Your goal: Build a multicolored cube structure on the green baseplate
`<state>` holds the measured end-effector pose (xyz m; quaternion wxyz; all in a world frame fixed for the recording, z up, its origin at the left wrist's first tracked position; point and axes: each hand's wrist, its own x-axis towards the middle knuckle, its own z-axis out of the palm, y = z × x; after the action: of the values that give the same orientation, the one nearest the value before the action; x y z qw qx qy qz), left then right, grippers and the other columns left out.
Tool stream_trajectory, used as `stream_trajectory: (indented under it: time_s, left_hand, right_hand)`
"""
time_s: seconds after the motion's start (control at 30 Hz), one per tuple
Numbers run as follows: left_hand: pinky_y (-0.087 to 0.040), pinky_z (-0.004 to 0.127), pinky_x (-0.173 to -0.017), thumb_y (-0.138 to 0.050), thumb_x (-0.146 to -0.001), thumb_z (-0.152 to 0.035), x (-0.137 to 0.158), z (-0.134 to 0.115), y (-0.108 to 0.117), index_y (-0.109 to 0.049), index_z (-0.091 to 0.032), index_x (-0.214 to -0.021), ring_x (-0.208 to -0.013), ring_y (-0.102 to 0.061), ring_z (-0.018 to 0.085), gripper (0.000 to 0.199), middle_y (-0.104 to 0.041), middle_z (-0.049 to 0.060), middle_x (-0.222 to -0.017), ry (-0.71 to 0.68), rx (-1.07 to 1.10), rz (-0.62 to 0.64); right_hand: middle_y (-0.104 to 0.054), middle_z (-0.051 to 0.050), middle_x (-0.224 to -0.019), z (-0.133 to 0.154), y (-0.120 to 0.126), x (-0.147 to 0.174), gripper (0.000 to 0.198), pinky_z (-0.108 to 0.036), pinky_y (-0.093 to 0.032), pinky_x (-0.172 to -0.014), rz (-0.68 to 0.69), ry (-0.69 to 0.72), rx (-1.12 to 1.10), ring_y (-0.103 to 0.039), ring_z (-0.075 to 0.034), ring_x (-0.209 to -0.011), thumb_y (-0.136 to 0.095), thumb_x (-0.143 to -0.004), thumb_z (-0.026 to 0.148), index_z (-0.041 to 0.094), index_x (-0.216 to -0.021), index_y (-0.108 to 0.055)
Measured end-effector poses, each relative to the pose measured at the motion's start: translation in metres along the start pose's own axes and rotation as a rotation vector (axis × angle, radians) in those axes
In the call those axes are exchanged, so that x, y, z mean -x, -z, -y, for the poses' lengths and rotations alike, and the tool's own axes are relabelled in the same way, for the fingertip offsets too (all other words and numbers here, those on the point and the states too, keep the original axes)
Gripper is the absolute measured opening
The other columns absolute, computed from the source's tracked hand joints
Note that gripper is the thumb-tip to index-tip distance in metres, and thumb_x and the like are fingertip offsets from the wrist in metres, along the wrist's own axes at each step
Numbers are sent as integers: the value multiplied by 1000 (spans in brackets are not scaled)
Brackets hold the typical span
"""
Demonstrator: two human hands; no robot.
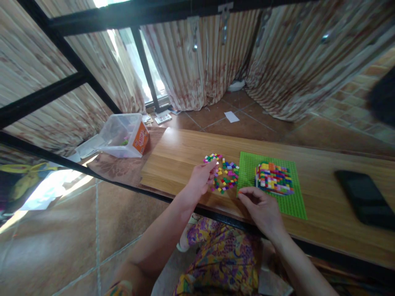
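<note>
My left hand is over the left side of a scatter of loose toy bricks in many colours. Its fingers are drawn together, with a white speck at the tips too small to make out. A small orange-red brick is pinched between the thumb and index finger of my right hand, at the lower left edge of a green baseplate. On that plate stands a block of stacked multicoloured bricks, just beyond my right hand.
Everything lies on a long wooden table. A dark phone is at the right. At the table's left end stands a clear plastic box with an orange label. Black metal bars cross the upper left, before curtains.
</note>
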<state>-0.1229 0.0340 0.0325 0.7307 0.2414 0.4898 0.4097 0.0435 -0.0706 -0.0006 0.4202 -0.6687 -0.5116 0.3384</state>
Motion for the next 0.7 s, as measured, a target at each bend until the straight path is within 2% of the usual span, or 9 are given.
stream_trajectory:
  time_s: [0.13, 0.3, 0.4, 0.53, 0.6, 0.7]
  left_hand:
    - [-10, 17, -38, -76, -69, -49, -4, -2, -1, -57, -10, -63, -39, -27, -1, 44, -44, -4, -52, 11, -10, -33]
    - [-14, 16, -37, -70, -76, -46, 18, 16, 4, -61, -10, -71, -40, -32, 1, 38, -48, -3, -56, 11, 88, 5]
    - [-25, 17, -40, -64, -82, -41, 34, 35, 4, -63, -10, -74, -47, -46, 4, 32, -55, 1, -63, 104, 163, -1]
    - [-32, 17, -43, -61, -84, -35, 46, 49, 4, -62, -10, -75, -50, -49, 6, 26, -56, 2, -64, 151, 242, 5]
    - [-29, 16, -42, -64, -81, -32, 46, 47, 6, -61, -10, -73, -50, -47, 5, 24, -55, 1, -64, 128, 238, 21]
    - [-21, 15, -39, -65, -80, -30, 43, 38, 11, -59, -10, -72, -49, -44, 3, 23, -54, 1, -65, 98, 208, 33]
  right_hand:
    - [-73, -4, -82, 3, -3, -6, 22, -32, -53, -68, -35, 40, -15, -67, -20, -73, -64, -80, 42, 21, -84, -70]
    - [-73, -5, -84, 17, -15, -1, 21, -33, -53, -72, -46, 71, -59, -67, -21, -77, -64, -81, 41, 21, -85, -70]
    - [-73, -4, -88, 30, -26, 7, 19, -32, -53, -73, 8, 100, -49, -67, -20, -79, -62, -83, 39, 23, -89, -70]
    - [-73, -4, -96, 42, -34, 10, 17, -31, -51, -77, 81, 179, 3, -68, -19, -85, -59, -86, 36, 24, -93, -71]
    - [-73, -5, -95, 40, -31, 3, 20, -31, -51, -77, 37, 208, 47, -67, -20, -86, -55, -89, 35, 24, -92, -71]
    - [-73, -7, -93, 28, -19, -15, 23, -32, -50, -76, -102, 239, 215, -67, -21, -83, -52, -90, 34, 21, -91, -71]
